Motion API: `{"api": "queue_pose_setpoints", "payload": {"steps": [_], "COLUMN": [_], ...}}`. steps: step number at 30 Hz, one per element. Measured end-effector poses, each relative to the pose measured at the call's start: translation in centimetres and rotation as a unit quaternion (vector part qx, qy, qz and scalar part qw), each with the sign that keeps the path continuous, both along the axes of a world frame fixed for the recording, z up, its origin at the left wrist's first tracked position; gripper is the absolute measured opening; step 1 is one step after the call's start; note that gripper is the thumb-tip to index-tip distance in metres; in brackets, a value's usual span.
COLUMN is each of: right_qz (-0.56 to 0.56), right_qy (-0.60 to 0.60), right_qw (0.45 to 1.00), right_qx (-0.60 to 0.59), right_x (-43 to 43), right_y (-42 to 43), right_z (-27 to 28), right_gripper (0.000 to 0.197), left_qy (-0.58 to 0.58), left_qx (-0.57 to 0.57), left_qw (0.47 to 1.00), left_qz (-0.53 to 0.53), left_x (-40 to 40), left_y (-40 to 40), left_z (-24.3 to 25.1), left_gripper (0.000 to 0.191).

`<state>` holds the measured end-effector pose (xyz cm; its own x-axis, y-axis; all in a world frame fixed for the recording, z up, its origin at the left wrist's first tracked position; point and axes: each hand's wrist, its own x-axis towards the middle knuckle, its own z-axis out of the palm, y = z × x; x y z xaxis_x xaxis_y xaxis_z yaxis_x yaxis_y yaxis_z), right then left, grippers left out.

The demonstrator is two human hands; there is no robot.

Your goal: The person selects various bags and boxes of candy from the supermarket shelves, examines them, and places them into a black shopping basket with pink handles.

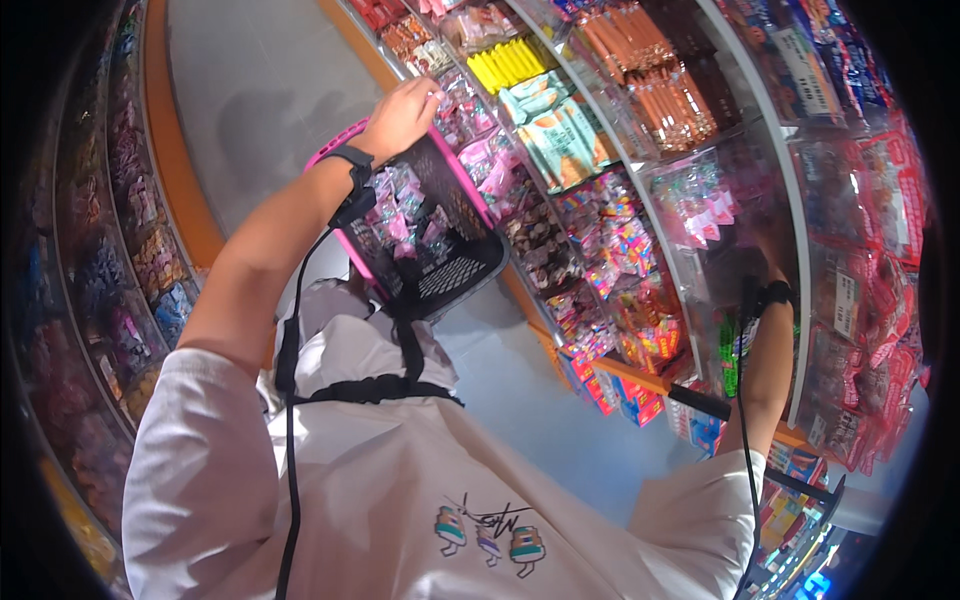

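My left hand, with a black strap at the wrist, is closed over the far rim of a black plastic shopping basket with a pink rim. Small wrapped candies in pink and pale green wrappers lie inside it. My right arm reaches into a clear shelf bin at the right. The right hand is dim and blurred behind the plastic, so its fingers cannot be made out. Near it in the bin are pink and clear wrapped packets.
Tiered candy bins run along the right, with mint-green packs and yellow sticks. Red bags fill the upper tier. Another candy shelf stands left, beyond the grey floor. Black cables hang along both arms.
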<state>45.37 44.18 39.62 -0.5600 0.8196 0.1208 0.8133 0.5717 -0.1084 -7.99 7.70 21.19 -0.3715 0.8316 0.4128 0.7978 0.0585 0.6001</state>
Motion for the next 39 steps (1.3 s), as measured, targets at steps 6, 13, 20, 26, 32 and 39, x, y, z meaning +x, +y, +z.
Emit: {"api": "queue_pose_setpoints", "payload": {"steps": [6, 13, 20, 26, 32, 39], "right_qz": [-0.262, -0.027, -0.145, -0.422, -0.272, -0.320], "right_qy": [-0.135, 0.094, 0.152, 0.125, 0.148, 0.376], "right_qw": [0.951, 0.994, 0.849, 0.663, 0.632, 0.622], "right_qx": [0.093, -0.052, -0.486, -0.606, -0.710, -0.607], "right_x": [-0.8, -20.2, -31.3, -33.0, -32.9, -30.9], "right_y": [-9.6, -29.1, -31.2, -30.6, -31.0, -32.2], "right_z": [1.7, -7.2, -44.0, -68.3, -80.2, -84.5], "right_gripper": [0.045, 0.011, 0.029, 0.046, 0.052, 0.013], "left_qy": [-0.087, -0.169, -0.266, -0.391, -0.400, -0.547], "left_qx": [-0.090, -0.267, -0.330, -0.417, -0.311, -0.335], "left_qw": [0.990, 0.944, 0.906, 0.820, 0.862, 0.765], "left_qz": [0.058, 0.090, 0.011, -0.033, -0.002, -0.054], "left_x": [-3.7, -4.6, 0.5, 5.1, 6.9, 7.7], "left_y": [-1.2, -5.9, -5.8, -2.9, -0.1, -0.3], "left_z": [-9.8, -27.9, -44.9, -55.8, -65.8, -69.6], "left_gripper": [0.027, 0.022, 0.031, 0.048, 0.048, 0.025]}}
